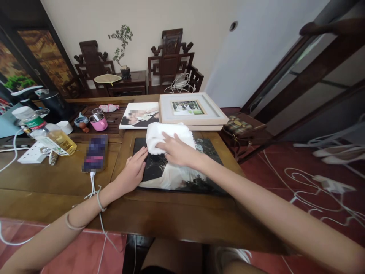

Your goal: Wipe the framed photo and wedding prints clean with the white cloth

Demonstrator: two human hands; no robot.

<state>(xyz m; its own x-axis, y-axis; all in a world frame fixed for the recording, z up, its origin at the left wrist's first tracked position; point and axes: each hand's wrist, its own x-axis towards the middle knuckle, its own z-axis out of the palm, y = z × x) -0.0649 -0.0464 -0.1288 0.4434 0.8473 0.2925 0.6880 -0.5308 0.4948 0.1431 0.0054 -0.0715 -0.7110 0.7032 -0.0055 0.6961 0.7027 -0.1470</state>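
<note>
A dark photo panel [159,179] with a pale gown in the picture lies flat on the wooden table. Over its upper part is a folded white cloth [168,131], fluffy like a towel. My right hand [178,148] presses down on this cloth, some fingers extended across it and others tucked at its near edge. At the panel's left edge rests my left hand [136,167], fingers stretched out and lying on the border beside the cloth. The cloth hides the panel's top middle.
Behind the panel lie a pale framed photo [196,108] and a smaller photo board [139,115]. To the left are a phone [95,154] on a cable, a pink mug [98,122], a bottle [48,133] and a power strip [32,153]. Cords cross the red floor.
</note>
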